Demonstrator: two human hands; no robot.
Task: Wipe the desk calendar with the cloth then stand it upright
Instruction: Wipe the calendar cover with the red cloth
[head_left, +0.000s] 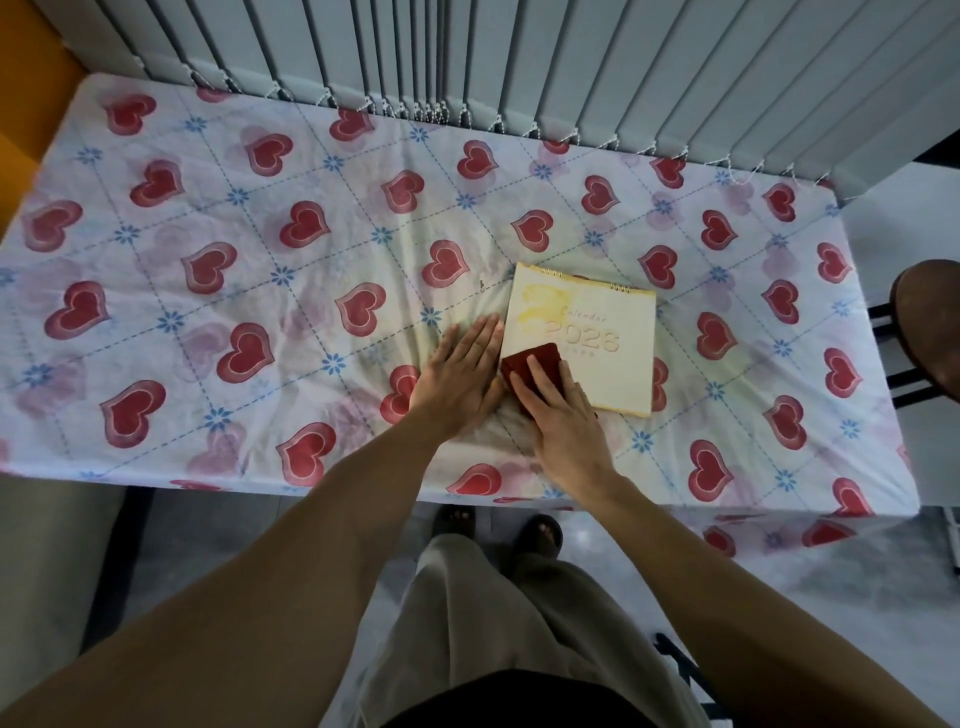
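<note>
While left hand lies flat, right hand presses cloth on calendar.

Heart-print tablecloth — grey blinds, brown stool.

Dim, soft daylight, a brighter patch mid-frame, wide-angle bending at edges.

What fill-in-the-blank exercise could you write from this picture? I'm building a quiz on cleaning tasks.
1. The desk calendar lies ____ on the tablecloth, not yet upright.
2. The right hand presses a ____ cloth onto the calendar's near left corner.
3. The left hand rests palm-down on the tablecloth, just ____ of the calendar.
4. The tablecloth is printed with red ____.

Missing words: flat; red; left; hearts
</note>
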